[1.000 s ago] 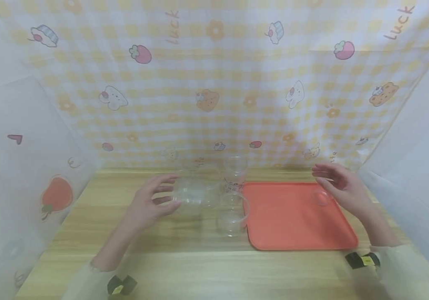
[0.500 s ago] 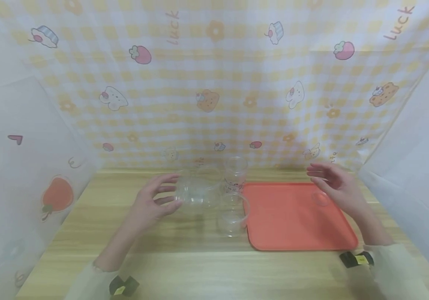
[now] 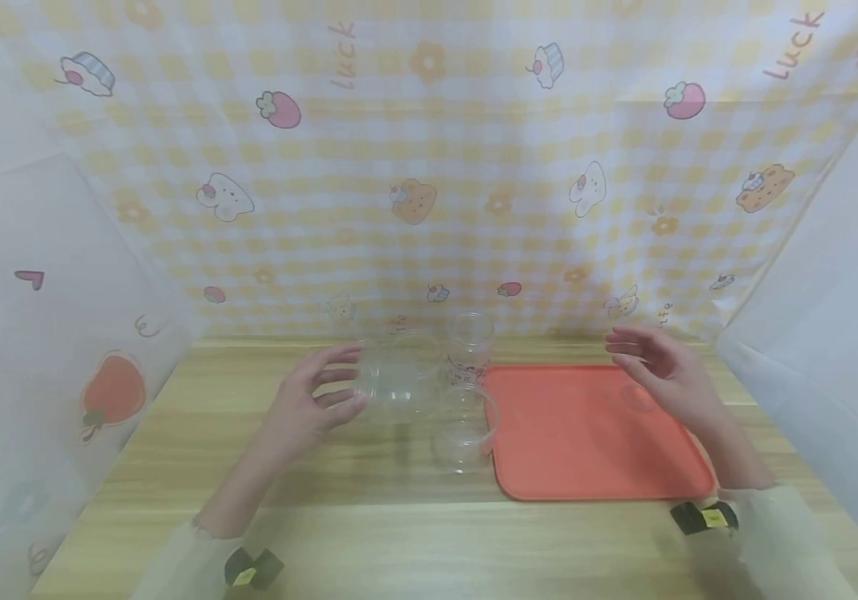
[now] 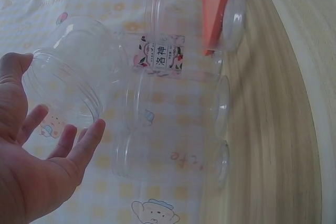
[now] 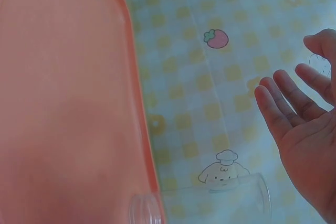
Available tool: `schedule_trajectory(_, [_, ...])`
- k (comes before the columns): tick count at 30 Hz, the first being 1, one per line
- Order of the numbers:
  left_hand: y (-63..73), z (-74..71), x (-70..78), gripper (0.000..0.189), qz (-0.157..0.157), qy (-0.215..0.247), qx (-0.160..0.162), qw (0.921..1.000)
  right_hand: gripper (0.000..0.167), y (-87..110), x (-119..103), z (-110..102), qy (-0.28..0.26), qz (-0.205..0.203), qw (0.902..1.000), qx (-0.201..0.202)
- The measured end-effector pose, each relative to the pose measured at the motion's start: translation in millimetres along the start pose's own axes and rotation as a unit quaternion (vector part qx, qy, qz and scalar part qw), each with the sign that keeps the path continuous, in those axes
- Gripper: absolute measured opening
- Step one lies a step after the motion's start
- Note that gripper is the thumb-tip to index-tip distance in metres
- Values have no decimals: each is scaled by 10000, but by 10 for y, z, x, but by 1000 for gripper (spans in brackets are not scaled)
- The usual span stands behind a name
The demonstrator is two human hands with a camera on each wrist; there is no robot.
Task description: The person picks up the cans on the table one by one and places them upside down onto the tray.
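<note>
My left hand (image 3: 307,398) grips a clear plastic jar (image 4: 71,74) by its ridged neck, thumb on one side and fingers on the other. That jar is tilted onto its side in the air, in front of other clear jars. Over the right part of the orange-red tray (image 3: 579,450), my right hand (image 3: 665,375) is raised with its fingers spread and nothing in them. A clear jar (image 5: 212,205) stands on the tray beside this hand; in the head view it is mostly see-through and partly hidden behind the hand.
Left of the tray stand a clear front jar (image 3: 465,442), a jar with a printed label (image 4: 163,56) behind it, and two more clear jars, one of them a see-through jar (image 4: 170,161) at the end. A patterned cloth (image 3: 414,125) hangs behind the wooden table (image 3: 399,542).
My left hand has moved slightly to the right with the jar, which has swung round a little. My right hand has drifted a little to the left.
</note>
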State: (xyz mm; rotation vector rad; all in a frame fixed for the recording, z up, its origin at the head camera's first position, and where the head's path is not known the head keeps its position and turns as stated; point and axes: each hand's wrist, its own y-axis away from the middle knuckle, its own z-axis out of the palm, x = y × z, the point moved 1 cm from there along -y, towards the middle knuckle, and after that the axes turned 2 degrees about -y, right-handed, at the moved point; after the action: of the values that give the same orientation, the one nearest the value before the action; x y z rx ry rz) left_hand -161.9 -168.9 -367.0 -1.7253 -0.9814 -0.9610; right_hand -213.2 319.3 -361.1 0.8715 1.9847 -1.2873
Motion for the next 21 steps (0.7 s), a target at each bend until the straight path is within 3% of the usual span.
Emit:
schedule_trajectory(13, [-71,72,10,62,104,94,33,9999,45,-9,34,102,-229,-52,9996,-156])
schedule_trajectory(21, [-104,101,31,63,-58,269,131,9995,45,-29,53,163,-349,-4,9993,-151])
